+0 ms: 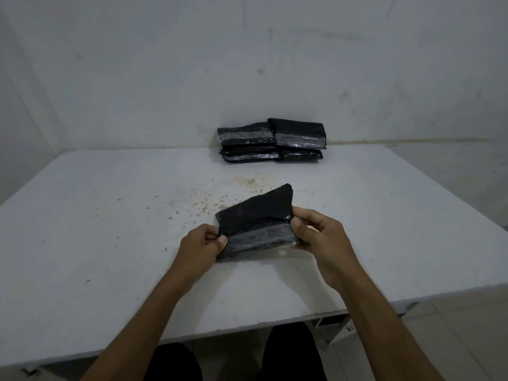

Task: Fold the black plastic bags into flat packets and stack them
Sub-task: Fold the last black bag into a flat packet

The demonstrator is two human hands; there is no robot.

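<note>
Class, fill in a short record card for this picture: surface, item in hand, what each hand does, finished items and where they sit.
surface: white table, stained near the middle
item in hand: black packet, partly folded
left hand: pinches the packet's left edge
right hand: pinches its right edge
finished items: folded packets in two side-by-side piles
where: table's far edge, by the wall

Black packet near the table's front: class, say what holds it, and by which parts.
Both hands hold the black packet: the left hand pinches its left edge, the right hand pinches its right edge.
</note>
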